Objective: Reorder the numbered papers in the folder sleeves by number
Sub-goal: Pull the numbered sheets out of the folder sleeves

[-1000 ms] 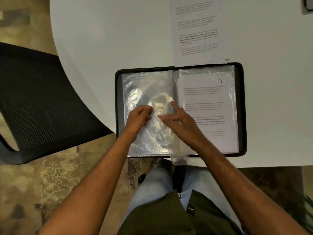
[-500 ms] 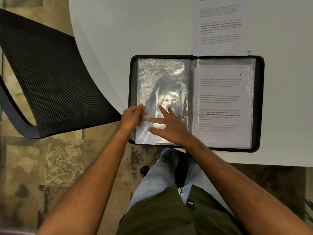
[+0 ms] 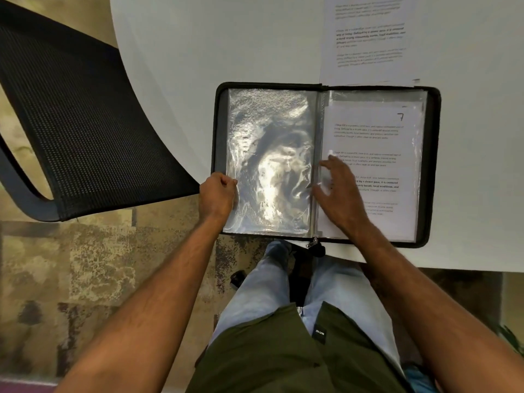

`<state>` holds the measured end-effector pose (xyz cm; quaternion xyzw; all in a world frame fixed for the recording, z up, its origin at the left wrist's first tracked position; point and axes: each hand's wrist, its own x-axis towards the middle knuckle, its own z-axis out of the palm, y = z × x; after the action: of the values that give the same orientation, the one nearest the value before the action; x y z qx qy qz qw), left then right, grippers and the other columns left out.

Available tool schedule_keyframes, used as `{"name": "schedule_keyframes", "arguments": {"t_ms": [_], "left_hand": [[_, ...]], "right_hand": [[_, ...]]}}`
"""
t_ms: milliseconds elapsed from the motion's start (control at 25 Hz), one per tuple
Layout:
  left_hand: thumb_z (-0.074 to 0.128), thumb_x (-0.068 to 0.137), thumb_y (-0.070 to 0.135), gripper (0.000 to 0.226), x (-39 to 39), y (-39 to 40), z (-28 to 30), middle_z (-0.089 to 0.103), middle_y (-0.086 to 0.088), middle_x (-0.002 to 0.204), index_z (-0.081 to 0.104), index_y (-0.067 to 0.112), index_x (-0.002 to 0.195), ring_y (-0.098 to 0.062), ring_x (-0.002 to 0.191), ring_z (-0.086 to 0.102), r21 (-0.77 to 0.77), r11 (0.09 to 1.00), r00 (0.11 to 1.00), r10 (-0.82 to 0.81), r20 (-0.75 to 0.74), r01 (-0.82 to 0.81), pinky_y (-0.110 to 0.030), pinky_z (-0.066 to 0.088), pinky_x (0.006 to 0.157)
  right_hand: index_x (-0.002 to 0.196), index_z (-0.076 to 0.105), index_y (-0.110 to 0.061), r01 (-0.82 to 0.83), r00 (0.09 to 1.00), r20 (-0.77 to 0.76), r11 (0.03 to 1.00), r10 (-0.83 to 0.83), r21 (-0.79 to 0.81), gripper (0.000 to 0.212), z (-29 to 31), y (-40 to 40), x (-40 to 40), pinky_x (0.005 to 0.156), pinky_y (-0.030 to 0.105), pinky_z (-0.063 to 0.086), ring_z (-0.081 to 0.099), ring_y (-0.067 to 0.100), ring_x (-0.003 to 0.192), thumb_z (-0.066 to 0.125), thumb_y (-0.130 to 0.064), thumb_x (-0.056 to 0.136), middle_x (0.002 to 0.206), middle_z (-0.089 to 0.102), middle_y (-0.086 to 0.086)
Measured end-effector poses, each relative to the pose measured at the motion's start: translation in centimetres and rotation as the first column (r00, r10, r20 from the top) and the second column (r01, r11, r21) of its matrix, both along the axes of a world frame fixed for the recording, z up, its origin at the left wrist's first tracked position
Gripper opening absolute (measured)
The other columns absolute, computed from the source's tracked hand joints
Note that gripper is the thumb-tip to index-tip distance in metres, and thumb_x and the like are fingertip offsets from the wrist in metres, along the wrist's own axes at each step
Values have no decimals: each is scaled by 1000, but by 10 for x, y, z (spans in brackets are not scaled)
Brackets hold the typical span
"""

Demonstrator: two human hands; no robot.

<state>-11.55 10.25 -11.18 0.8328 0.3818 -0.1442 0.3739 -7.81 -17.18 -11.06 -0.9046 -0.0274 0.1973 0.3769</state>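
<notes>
Folder (image 3: 326, 164) lies open flat at the near edge of the worktop (image 3: 226, 46), black zip border all round. Left page: empty clear sleeve (image 3: 269, 163), crinkled, heavy glare. Right page: sleeve holding the paper marked 7 (image 3: 374, 154), number at its top right corner. Left hand (image 3: 217, 194) grips the outer edge of the empty sleeve near its lower part, fingers curled round it. Right hand (image 3: 337, 194) lies over the spine and the lower left of the 7 page, fingers spread and relaxed, gripping nothing; it covers part of the printed text. Loose printed sheet (image 3: 368, 38) on the worktop just beyond the folder's far edge, touching or slightly tucked under it. Black mesh chair (image 3: 71, 123) off the worktop's left edge, on patterned carpet (image 3: 85, 265).
</notes>
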Motion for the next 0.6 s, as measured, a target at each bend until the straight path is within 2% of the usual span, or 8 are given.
{"name": "schedule_keyframes", "arguments": {"t_ms": [80, 160, 200, 360, 480, 600], "left_hand": [[66, 100, 22, 10, 1, -5, 1, 68, 3, 85, 63, 18, 91, -16, 79, 68, 54, 998, 1000, -23, 1, 23, -33, 57, 71], [67, 98, 17, 7, 3, -11, 2, 65, 1, 96, 60, 18, 98, -18, 88, 65, 120, 992, 999, -41, 14, 39, -31, 50, 68], [67, 96, 14, 13, 4, -14, 3, 62, 0, 104, 58, 18, 105, -19, 93, 62, 166, 984, 998, -61, 17, 58, -29, 48, 68], [69, 89, 10, 47, 10, -29, 1, 49, -8, 131, 51, 20, 132, -27, 118, 48, 379, 885, 960, -278, -38, 272, -40, 46, 91], [66, 90, 11, 49, 19, -49, -1, 48, -12, 136, 53, 17, 136, -31, 121, 46, 359, 806, 871, -489, -45, 471, -45, 42, 97], [65, 90, 13, 49, 32, -80, -1, 48, -12, 135, 53, 16, 138, -33, 119, 47, 337, 706, 749, -662, 2, 623, -48, 42, 96]], "right_hand": [[148, 46, -15, 59, 998, 30, 996, -57, -67, 62, -6, -30, 6, 124, 38, 23, 30, 26, 149, 72, -25, 93, 161, 37, 9], [152, 41, -13, 89, 996, 23, 986, -86, -143, 66, -11, -58, 12, 126, 42, 21, 26, 28, 151, 71, -26, 94, 163, 32, 10], [154, 38, -12, 97, 995, 21, 979, -95, -179, 69, -14, -71, 17, 126, 43, 21, 25, 28, 152, 70, -27, 95, 164, 30, 11], [156, 32, -7, 93, 995, 56, 963, -82, -252, 77, -23, -112, 44, 127, 45, 18, 23, 32, 153, 71, -33, 94, 165, 27, 16], [158, 26, -2, 55, 997, 76, 932, -29, -359, 86, -27, -127, 66, 128, 47, 12, 13, 37, 156, 68, -43, 95, 167, 20, 19], [158, 24, 1, 43, 994, 111, 882, 10, -469, 99, -29, -136, 82, 126, 54, 14, 8, 43, 155, 54, -66, 91, 168, 15, 23]]}}
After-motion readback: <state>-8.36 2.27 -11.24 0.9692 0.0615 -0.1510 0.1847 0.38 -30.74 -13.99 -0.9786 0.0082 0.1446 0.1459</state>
